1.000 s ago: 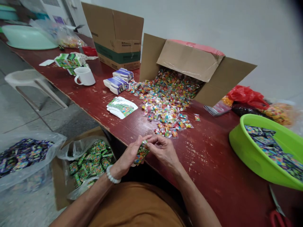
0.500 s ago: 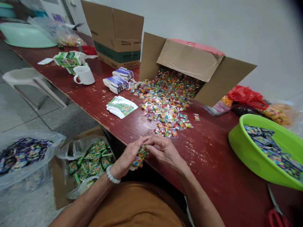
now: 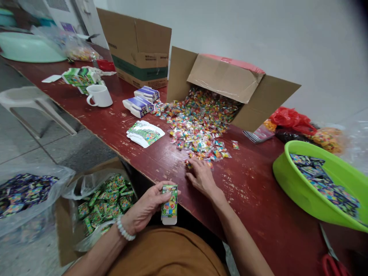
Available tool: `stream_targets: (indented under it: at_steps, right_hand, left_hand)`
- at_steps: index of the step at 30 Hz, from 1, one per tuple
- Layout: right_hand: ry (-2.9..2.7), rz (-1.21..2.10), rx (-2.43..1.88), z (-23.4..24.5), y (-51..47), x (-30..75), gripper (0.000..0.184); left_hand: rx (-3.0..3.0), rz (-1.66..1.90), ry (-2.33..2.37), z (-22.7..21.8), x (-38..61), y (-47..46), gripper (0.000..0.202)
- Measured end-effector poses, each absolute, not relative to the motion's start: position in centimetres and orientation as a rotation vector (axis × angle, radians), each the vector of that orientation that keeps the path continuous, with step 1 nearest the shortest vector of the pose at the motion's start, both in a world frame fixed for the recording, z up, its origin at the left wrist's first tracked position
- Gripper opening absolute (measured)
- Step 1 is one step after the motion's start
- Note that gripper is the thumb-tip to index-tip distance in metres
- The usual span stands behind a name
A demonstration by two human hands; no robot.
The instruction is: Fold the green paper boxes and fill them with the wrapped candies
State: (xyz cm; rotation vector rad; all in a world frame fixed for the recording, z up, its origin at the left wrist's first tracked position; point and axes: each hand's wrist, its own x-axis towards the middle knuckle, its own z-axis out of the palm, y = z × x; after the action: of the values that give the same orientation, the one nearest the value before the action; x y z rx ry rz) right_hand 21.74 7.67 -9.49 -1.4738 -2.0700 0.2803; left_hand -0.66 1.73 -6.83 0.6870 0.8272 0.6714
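We hold the green carton (image 3: 170, 207) in our left hand (image 3: 148, 205), thumb across its front, near the edge of the red table (image 3: 250, 214), its white flap towards us. We judge it light and fairly stiff but easily crushed, so best gripped along its long sides. Our right hand (image 3: 203, 177) touches the near fringe of the candy packets (image 3: 198, 132), fingers loosely bent; we cannot tell whether they pinch one. Flattened cartons (image 3: 146, 134) lie left of that heap, and the tipped box (image 3: 225, 78) stands behind
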Motion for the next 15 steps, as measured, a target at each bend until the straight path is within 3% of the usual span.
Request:
stream_targets:
  at_steps: [5, 9, 12, 15]
  right_hand:
    - [-2.156, -0.048, -1.595, -10.9, 7.9, 21.3, 0.027]
    - [-2.023, -0.067, -1.598, -11.5, 8.4, 21.4, 0.027]
    - [-1.936, -0.036, -1.605, -11.3, 8.8, 22.1, 0.027]
    - [-1.846, 0.022, -1.599, -10.5, 8.5, 22.3, 0.026]
  left_hand:
    - [1.013, 0.536, 0.892, -8.4, -4.8, 2.8, 0.039]
    - [1.436, 0.176, 0.983, -8.5, -9.0, 4.8, 0.046]
    - [1.492, -0.067, 0.889, -8.3, -10.4, 5.5, 0.038]
    - [1.359, 0.116, 0.838, -8.2, -9.8, 5.5, 0.032]
